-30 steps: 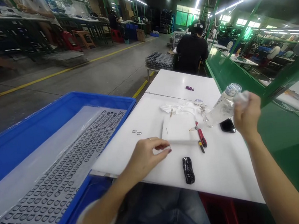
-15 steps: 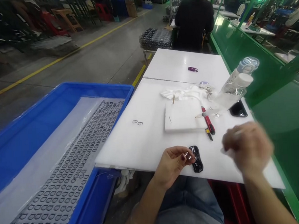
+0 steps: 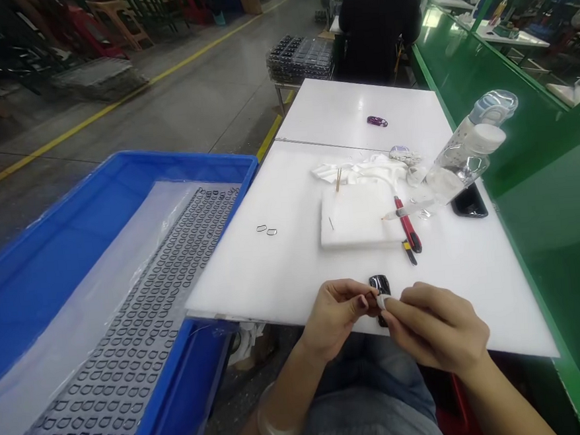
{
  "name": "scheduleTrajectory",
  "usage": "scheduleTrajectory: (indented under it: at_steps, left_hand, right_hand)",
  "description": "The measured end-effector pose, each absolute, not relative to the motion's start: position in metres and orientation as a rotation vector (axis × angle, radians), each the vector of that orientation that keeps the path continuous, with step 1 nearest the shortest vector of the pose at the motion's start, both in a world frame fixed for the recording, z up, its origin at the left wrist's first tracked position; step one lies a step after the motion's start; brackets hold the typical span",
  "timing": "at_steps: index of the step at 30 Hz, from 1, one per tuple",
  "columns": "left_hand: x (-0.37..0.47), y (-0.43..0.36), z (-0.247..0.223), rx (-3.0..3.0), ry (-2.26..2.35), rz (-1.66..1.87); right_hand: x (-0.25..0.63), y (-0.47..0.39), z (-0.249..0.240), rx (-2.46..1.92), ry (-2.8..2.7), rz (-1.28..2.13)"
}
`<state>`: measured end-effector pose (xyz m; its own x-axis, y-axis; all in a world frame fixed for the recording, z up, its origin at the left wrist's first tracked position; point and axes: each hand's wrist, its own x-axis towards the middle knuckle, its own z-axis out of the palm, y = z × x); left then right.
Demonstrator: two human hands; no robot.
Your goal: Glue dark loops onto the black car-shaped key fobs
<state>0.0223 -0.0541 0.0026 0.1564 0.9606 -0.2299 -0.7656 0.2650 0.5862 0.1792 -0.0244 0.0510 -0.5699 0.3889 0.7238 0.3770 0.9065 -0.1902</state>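
My left hand (image 3: 334, 314) pinches a small thin dark-edged frame (image 3: 371, 294) between thumb and forefinger, mostly hidden by the fingertips. Against it, my right hand (image 3: 439, 326) presses a small white cloth-like piece (image 3: 382, 300) held at its fingertips. The two hands meet over the table's near edge. Right behind them on the tabletop lies a glossy black car-shaped part (image 3: 379, 283), partly covered by the fingers. Two thin dark frames, one of them this loose frame (image 3: 272, 232), rest on the white table (image 3: 238, 267) to the left.
A blue bin (image 3: 190, 357) at the left holds a sheet with many small frames in rows. A white foam block (image 3: 362, 216), red cutter (image 3: 408, 226), white cloth (image 3: 361, 169), clear bottle (image 3: 462, 165) and phone (image 3: 470, 203) are on the table. A person in black (image 3: 380, 22) sits ahead.
My right hand has swung left from the table's right side to meet my left hand, bringing the white piece against the frame. The view has tilted slightly downward.
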Motion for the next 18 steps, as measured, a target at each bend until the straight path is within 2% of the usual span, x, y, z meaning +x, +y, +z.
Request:
scheduleTrajectory:
  at_steps: [6, 11, 14, 18]
  left_hand:
    - [0.023, -0.053, 0.002, 0.404, 0.641, 1.282]
    - [0.02, -0.059, 0.005, 0.474, 0.67, 1.248]
    - [0.018, -0.067, 0.006, 0.823, 0.947, 1.295]
    - [0.024, -0.076, 0.0, 1.638, 1.346, 1.469]
  right_hand:
    - [0.183, -0.028, 0.061, -0.556, -2.28, 0.062]
    - [0.214, -0.03, 0.064, -0.847, -2.075, 0.211]
    - [0.225, -0.035, 0.047, -1.02, -2.007, 0.416]
    - [0.224, -0.044, 0.02, -1.199, -1.974, 0.621]
